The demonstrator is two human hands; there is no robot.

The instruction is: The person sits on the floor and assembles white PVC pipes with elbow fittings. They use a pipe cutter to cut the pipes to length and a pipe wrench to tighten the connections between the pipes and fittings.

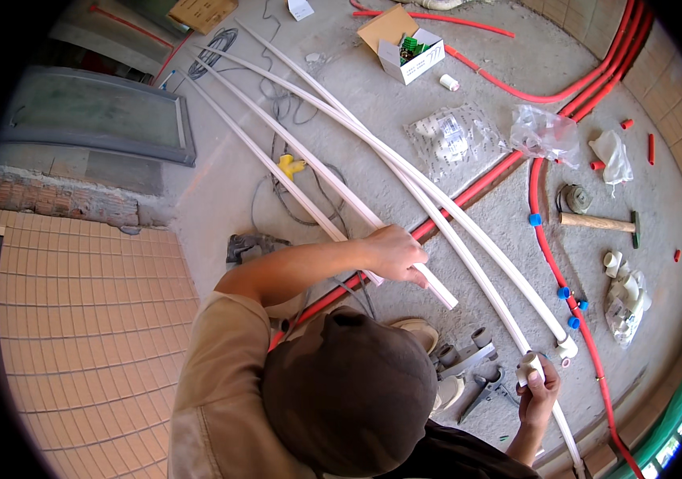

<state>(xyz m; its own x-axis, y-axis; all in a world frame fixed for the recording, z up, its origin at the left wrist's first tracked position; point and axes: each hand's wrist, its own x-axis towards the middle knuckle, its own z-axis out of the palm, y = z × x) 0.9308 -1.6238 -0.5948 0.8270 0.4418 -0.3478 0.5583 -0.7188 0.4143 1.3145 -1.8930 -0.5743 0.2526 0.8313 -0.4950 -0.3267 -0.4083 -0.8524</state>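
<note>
Head view, and we're over a concrete floor [221, 191] strewn with plumbing gear. The left hand [393, 254], centre frame, is clenched around a white pipe [439, 291], gripping it just back from its cut end. The pipe runs away toward the upper left of the frame, alongside several longer white pipes [436, 199] that bow across the middle.

At lower right, the right hand [538, 395] is closed on a small white fitting [529, 366], held up clear of the floor. It looks like a short coupler or elbow, though at this size I can't tell which.

My read: this is the line-up stage. Pipe end in one hand, fitting in the other, and the two still well apart, nothing joined yet. Bringing them together calls for swinging that cut end toward lower right, or carrying the fitting up to it, then squaring the socket to the pipe before pushing.

Grey tools [468, 359] lie between the hands. A hammer [596, 223] sits at right, beside the red tubing [548, 247].
</note>
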